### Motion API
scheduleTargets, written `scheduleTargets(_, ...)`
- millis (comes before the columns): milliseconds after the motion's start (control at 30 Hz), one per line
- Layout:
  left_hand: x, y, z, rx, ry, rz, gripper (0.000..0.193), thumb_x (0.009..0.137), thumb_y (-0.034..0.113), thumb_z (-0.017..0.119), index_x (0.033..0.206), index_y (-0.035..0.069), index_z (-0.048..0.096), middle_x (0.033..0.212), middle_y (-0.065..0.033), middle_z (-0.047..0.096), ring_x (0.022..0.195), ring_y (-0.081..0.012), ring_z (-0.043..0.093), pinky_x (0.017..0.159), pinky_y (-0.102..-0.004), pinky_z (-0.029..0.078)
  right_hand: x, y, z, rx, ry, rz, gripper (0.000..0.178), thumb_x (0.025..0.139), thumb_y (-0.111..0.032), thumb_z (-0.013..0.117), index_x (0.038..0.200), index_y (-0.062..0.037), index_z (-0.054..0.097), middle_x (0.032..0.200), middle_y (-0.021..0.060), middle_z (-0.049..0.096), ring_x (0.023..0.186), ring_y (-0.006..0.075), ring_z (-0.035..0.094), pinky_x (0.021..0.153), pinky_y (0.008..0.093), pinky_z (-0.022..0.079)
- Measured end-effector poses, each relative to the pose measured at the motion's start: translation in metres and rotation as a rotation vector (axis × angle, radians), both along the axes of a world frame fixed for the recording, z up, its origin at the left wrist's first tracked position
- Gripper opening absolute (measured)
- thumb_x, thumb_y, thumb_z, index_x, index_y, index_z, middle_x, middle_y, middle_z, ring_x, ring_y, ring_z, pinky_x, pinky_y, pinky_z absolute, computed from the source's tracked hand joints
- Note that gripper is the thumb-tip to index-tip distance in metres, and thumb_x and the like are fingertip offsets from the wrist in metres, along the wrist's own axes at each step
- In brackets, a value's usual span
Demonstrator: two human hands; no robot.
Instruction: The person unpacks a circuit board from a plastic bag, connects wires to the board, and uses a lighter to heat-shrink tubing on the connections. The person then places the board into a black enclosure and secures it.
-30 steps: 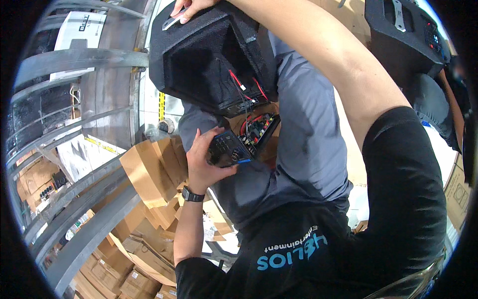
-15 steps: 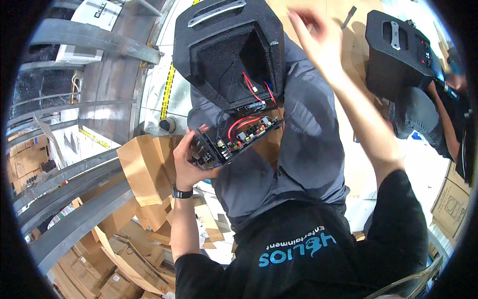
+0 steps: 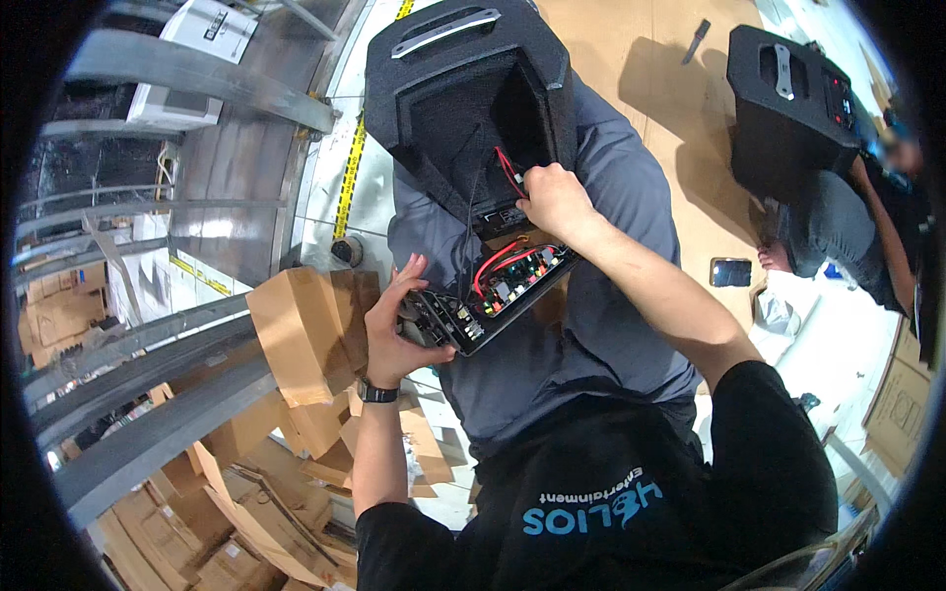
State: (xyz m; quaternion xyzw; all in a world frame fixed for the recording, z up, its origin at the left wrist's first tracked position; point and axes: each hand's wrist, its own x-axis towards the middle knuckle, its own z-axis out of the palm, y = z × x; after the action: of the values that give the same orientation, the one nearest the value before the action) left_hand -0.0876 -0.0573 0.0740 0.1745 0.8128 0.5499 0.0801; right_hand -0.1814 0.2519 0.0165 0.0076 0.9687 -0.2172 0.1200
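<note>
A black speaker cabinet [image 3: 399, 89] with a silver handle rests against my legs, its open cavity facing me. My left hand [image 3: 390, 333] grips one end of a black amplifier panel [image 3: 471, 341], thumb below and fingers above. Its circuit board carries small components and looped red wires [image 3: 490, 264]. My right hand [image 3: 558, 205] is closed at the cavity's lower right edge, fingertips pinching a red cable [image 3: 506, 167] with a white connector. A black block with a label [image 3: 501, 219] sits at the cavity's lower edge, partly behind my right hand.
Cardboard boxes [image 3: 301, 340] lie to my left beside metal rack beams [image 3: 158, 379]. At the right, another person [image 3: 833, 222] sits by a second black speaker [image 3: 788, 123]. A phone [image 3: 730, 272] and a dark flat-ended tool [image 3: 697, 41] lie on the floor.
My right hand has come down from the upper right to the red cable and closed on it. My left hand still holds the amplifier panel, now slightly further right in view.
</note>
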Motion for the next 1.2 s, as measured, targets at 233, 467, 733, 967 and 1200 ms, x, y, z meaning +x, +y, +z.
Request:
scheduleTargets(233,-0.002,-0.002,0.002,0.013,-0.022,0.016,0.086,0.046,0.014,0.095,0.125,0.004,0.062,0.15,-0.022,0.06,0.149,-0.0358,0.048,0.128,-0.0519,0.028,-0.003,0.013,-0.01,-0.357,-0.028,0.045,0.03,0.083,-0.023,0.086,0.097,0.0021,0.077,0.087,0.0206,0.077,0.082,0.0357,0.076,0.074,0.0416,0.062)
scheduleTargets(467,-0.022,-0.009,0.014,-0.106,0.044,-0.058,0.097,0.05,0.013,0.093,0.14,0.003,0.058,0.149,-0.0188,0.062,0.13,-0.0299,0.064,0.114,-0.0417,0.047,0.014,0.033,0.02,-1.34,-0.584,-0.167,0.017,0.096,-0.019,0.081,0.101,-0.0036,0.077,0.089,0.0001,0.074,0.071,0.0047,0.061,0.062,0.0206,0.048)
scheduleTargets(733,-0.045,-0.019,0.008,-0.14,-0.036,-0.099,0.099,0.054,0.014,0.096,0.144,0.002,0.058,0.145,-0.0149,0.065,0.123,-0.0266,0.067,0.109,-0.0381,0.05,0.022,0.032,0.019,-1.322,-0.302,-0.156,0.021,0.098,-0.022,0.079,0.106,-0.003,0.078,0.094,0.0015,0.076,0.081,0.0069,0.063,0.076,0.0249,0.053)
scheduleTargets(967,-0.037,-0.019,0.029,-0.191,-0.121,-0.08,0.103,0.056,0.011,0.096,0.149,0.003,0.054,0.147,-0.015,0.062,0.135,-0.0277,0.059,0.118,-0.0396,0.042,0.033,0.013,0.005,-1.567,-0.216,-0.243,0.023,0.101,-0.025,0.075,0.107,-0.0037,0.079,0.093,-0.0007,0.075,0.081,0.0052,0.059,0.073,0.0216,0.047)
scheduleTargets(1200,-0.048,0.014,0.051,-0.026,-0.295,0.078,0.07,0.092,0.028,0.076,0.149,-0.002,0.049,0.137,-0.0194,0.065,0.131,-0.0268,0.06,0.115,-0.0404,0.042,0.037,0.017,-0.001,-1.553,-0.27,-0.226,0.021,0.101,-0.026,0.075,0.107,-0.0056,0.079,0.093,-0.0033,0.072,0.078,0.0035,0.056,0.063,0.0198,0.041)
